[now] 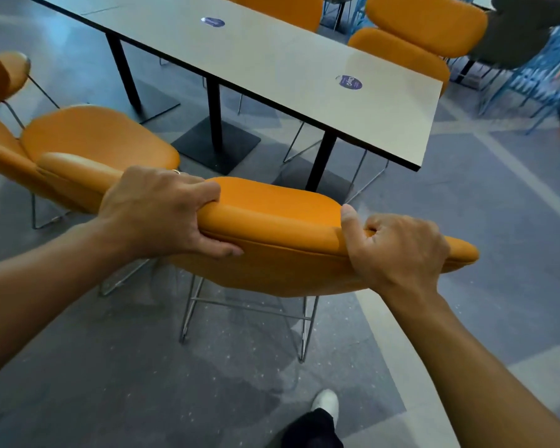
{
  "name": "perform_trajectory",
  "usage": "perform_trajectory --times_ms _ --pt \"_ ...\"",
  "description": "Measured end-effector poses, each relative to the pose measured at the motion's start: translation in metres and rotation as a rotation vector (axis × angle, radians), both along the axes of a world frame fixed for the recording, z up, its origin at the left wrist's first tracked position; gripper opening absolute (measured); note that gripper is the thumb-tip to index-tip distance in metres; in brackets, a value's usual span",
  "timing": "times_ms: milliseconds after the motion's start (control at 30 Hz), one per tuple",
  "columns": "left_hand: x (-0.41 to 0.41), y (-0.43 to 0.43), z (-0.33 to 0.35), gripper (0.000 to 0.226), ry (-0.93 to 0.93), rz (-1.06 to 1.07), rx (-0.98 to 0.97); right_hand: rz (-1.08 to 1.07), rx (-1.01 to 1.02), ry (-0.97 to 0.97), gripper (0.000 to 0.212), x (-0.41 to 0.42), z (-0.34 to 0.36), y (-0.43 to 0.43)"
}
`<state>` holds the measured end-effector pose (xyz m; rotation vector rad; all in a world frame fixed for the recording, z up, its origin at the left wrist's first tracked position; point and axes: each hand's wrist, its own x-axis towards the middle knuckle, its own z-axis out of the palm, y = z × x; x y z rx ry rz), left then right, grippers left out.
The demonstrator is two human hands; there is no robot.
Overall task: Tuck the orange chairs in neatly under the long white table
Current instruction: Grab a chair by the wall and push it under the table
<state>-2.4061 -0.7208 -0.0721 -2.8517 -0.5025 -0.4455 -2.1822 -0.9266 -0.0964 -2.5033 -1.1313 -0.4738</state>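
Backrest of orange chair (272, 227) held at its top rim, just short of the near end of the long white table (272, 59). Left hand (162, 215) wrapped over the rim, fingers curled close together in front, thumb along the back; right hand (398, 250) clenched round it likewise, thumb upright against the cushion.

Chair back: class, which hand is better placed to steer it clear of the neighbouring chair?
Probably the left hand: it grips the chair back beside the neighbouring chair; the right hand grips the opposite end.
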Motion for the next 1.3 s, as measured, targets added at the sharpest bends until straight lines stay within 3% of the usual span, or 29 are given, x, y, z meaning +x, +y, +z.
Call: perform_trajectory --times_ms 1033,1300 --pt "0.101 0.183 0.007 0.085 0.037 -0.095 -0.080 -0.203 0.001 0.049 0.066 0.059 0.006 0.154" --pt "0.100 0.212 0.003 0.084 0.061 -0.120 -0.134 -0.156 0.029 0.042 0.057 0.046 0.001 0.174"
